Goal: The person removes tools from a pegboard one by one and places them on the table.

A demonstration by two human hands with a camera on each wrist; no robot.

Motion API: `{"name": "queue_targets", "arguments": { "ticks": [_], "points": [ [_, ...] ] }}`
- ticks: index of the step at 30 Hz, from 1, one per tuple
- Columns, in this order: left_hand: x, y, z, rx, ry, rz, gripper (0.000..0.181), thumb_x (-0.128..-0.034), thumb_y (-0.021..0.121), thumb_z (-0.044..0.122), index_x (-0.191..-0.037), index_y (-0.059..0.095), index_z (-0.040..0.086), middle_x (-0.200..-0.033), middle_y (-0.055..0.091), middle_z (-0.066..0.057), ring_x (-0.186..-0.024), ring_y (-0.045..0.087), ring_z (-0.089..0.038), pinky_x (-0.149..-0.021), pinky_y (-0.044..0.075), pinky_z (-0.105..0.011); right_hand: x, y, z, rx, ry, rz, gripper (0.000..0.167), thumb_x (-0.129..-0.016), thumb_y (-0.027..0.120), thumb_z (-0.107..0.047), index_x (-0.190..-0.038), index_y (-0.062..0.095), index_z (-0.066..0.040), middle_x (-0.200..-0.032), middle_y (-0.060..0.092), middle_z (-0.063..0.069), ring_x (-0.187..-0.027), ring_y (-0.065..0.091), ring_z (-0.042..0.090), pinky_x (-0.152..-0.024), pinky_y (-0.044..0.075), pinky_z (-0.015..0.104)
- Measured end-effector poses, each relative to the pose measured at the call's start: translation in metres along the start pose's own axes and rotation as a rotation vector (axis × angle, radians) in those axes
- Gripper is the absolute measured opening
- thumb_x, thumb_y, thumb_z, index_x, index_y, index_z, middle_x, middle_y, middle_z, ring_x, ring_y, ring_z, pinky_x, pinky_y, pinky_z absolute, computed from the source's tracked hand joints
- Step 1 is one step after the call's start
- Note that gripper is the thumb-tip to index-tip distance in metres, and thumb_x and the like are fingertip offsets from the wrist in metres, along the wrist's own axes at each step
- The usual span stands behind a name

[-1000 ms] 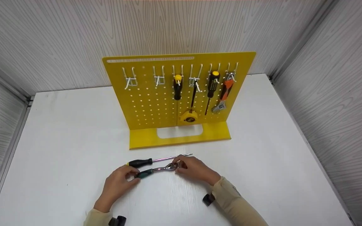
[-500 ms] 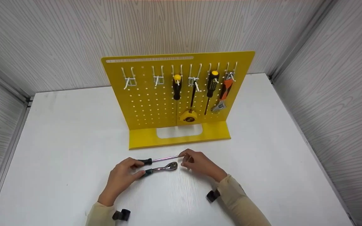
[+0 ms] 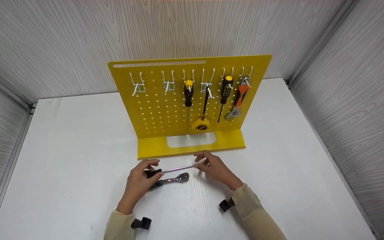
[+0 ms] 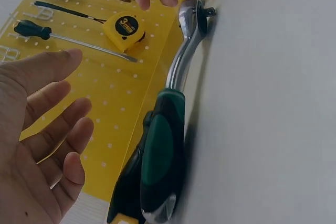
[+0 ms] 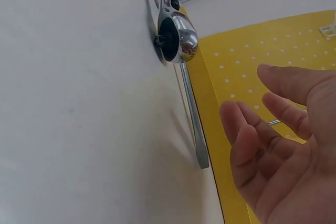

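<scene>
White tabletop (image 3: 68,140): bears two loose tools, lying between the person's hands.
Yellow pegboard (image 3: 178,116): stands upright beyond those tools, its foot resting on the table.
Left hand (image 3: 138,181): thumb and fingers apart, loosely bent, holding nothing, over the handle end of the loose tools.
Right hand (image 3: 217,170): likewise apart and holding nothing, near the blade tip; its wrist view shows a gap between fingers and steel.
Loose screwdriver (image 3: 178,168): lies crosswise before the board, handle under the left hand, flat tip to the right. The step in hand looks like placing the hands about it, nothing yet lifted.
Ratchet wrench (image 3: 172,180): just beside it, on the person's side; whether the handles touch cannot be told.
Hung screwdrivers (image 3: 226,90): two, one mid-board, one further right.
Adjustable wrench (image 3: 241,95): hangs at the board's right end.
Tape measure (image 3: 201,124): hangs low by a black strap (image 3: 205,103).
Left fingertips (image 4: 73,169): a pick-up would probably call for closing them round the screwdriver's handle without dragging the wrench.
</scene>
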State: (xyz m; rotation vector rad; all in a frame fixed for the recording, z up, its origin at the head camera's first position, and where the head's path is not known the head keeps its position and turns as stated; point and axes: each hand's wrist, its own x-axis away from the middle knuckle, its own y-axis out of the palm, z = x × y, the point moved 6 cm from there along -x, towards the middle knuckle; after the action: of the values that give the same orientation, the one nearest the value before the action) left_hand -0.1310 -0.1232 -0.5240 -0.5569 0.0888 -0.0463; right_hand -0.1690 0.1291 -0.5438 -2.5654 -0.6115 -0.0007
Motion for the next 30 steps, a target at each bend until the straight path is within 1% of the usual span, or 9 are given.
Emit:
{"name": "queue_targets", "arguments": {
  "ticks": [4, 7, 12, 15, 17, 19, 22, 27, 30],
  "points": [
    [-0.009, 0.000, 0.010, 0.037, 0.007, 0.023, 0.042, -0.0796, 0.079, 0.018, -0.118, 0.064, 0.010, -0.111, 0.067, -0.006, -0.094, 0.059, -0.023, -0.071, 0.047, -0.026, -0.007, -0.005, -0.005, -0.030, 0.013, 0.035, 0.041, -0.096, 0.060, -0.026, -0.132, 0.051, -0.010, -0.118, 0.062, 0.010, -0.088, 0.061, 0.017, -0.079, 0.050, 0.029],
    [-0.017, -0.001, 0.018, 0.070, 0.020, 0.054, 0.043, -0.0796, 0.079, 0.018, -0.119, 0.064, 0.012, -0.112, 0.066, -0.006, -0.096, 0.058, -0.023, -0.072, 0.044, -0.026, -0.013, -0.008, -0.011, -0.055, 0.001, 0.047, 0.043, -0.097, 0.059, -0.026, -0.134, 0.048, -0.008, -0.121, 0.061, 0.012, -0.090, 0.062, 0.019, -0.080, 0.051, 0.028],
    [-0.032, -0.002, 0.036, 0.133, 0.083, 0.114, 0.043, -0.0798, 0.079, 0.018, -0.119, 0.064, 0.010, -0.114, 0.065, -0.009, -0.098, 0.058, -0.023, -0.079, 0.044, -0.035, -0.021, -0.015, -0.021, -0.104, -0.020, 0.069, 0.045, -0.097, 0.058, -0.024, -0.138, 0.044, -0.009, -0.129, 0.058, 0.016, -0.095, 0.064, 0.031, -0.077, 0.053, 0.028],
    [-0.039, -0.002, 0.047, 0.163, 0.112, 0.137, 0.043, -0.0802, 0.079, 0.019, -0.119, 0.064, 0.008, -0.115, 0.064, -0.010, -0.100, 0.057, -0.026, -0.083, 0.043, -0.039, -0.024, -0.017, -0.026, -0.118, -0.031, 0.078, 0.044, -0.097, 0.058, -0.022, -0.139, 0.044, -0.013, -0.133, 0.056, 0.018, -0.097, 0.064, 0.038, -0.075, 0.052, 0.029],
    [-0.041, -0.002, 0.052, 0.169, 0.116, 0.148, 0.043, -0.0800, 0.079, 0.020, -0.119, 0.065, 0.008, -0.115, 0.063, -0.010, -0.101, 0.056, -0.027, -0.085, 0.042, -0.040, -0.025, -0.018, -0.027, -0.122, -0.020, 0.077, 0.043, -0.097, 0.057, -0.021, -0.138, 0.045, -0.017, -0.134, 0.055, 0.018, -0.097, 0.063, 0.039, -0.075, 0.052, 0.029],
    [-0.043, -0.002, 0.056, 0.172, 0.122, 0.154, 0.043, -0.0801, 0.079, 0.020, -0.119, 0.064, 0.008, -0.115, 0.063, -0.011, -0.102, 0.055, -0.026, -0.086, 0.041, -0.041, -0.026, -0.018, -0.027, -0.126, -0.007, 0.077, 0.043, -0.097, 0.058, -0.021, -0.138, 0.045, -0.020, -0.135, 0.054, 0.018, -0.098, 0.063, 0.038, -0.076, 0.052, 0.030],
    [-0.047, -0.001, 0.061, 0.172, 0.141, 0.164, 0.045, -0.0802, 0.079, 0.021, -0.120, 0.063, 0.007, -0.116, 0.062, -0.012, -0.103, 0.055, -0.026, -0.087, 0.041, -0.042, -0.029, -0.018, -0.027, -0.132, -0.001, 0.086, 0.045, -0.097, 0.058, -0.022, -0.140, 0.044, -0.019, -0.137, 0.053, 0.018, -0.099, 0.063, 0.035, -0.078, 0.053, 0.031],
    [-0.056, 0.002, 0.072, 0.193, 0.171, 0.168, 0.049, -0.0808, 0.078, 0.022, -0.124, 0.060, 0.008, -0.118, 0.061, -0.009, -0.104, 0.054, -0.025, -0.088, 0.041, -0.042, -0.032, -0.022, -0.030, -0.145, -0.012, 0.120, 0.054, -0.096, 0.059, -0.025, -0.145, 0.037, -0.012, -0.141, 0.048, 0.019, -0.100, 0.064, 0.026, -0.080, 0.055, 0.034],
    [-0.061, 0.004, 0.078, 0.210, 0.189, 0.170, 0.050, -0.0810, 0.078, 0.021, -0.126, 0.059, 0.008, -0.119, 0.061, -0.010, -0.106, 0.054, -0.026, -0.088, 0.041, -0.045, -0.033, -0.023, -0.032, -0.144, -0.005, 0.132, 0.060, -0.096, 0.059, -0.029, -0.147, 0.034, -0.010, -0.144, 0.046, 0.018, -0.102, 0.064, 0.025, -0.083, 0.055, 0.035]
  ]
}}
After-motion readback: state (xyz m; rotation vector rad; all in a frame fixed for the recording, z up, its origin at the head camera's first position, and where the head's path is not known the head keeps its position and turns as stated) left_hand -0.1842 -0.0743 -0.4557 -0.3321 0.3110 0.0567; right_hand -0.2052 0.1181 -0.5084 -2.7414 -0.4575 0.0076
